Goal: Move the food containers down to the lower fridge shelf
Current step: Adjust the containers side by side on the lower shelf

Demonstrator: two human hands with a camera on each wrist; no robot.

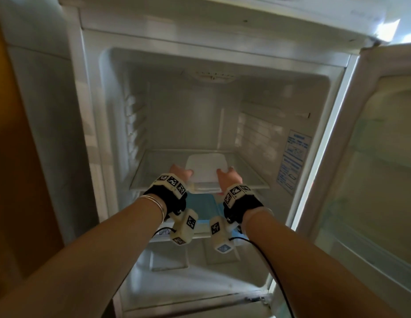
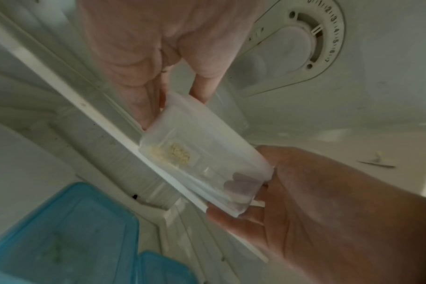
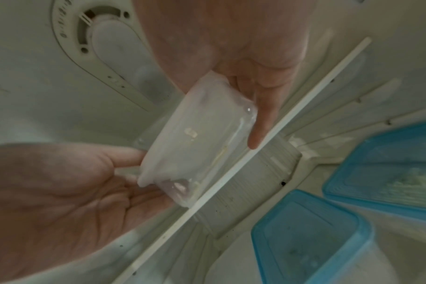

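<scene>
Both hands gripping a clear white-lidded container (image 1: 204,173) at the upper glass shelf's (image 1: 154,166) front edge — left hand (image 1: 180,173) and right hand (image 1: 229,176) at its ends, pale food scraps (image 2: 180,152) inside, two blue-lidded containers (image 3: 311,236) on the shelf below.

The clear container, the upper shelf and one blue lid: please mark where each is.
clear container (image 1: 205,167), head view, on its white lid.
upper shelf (image 1: 140,177), head view, on its glass.
blue lid (image 3: 302,232), right wrist view, on its top.
</scene>
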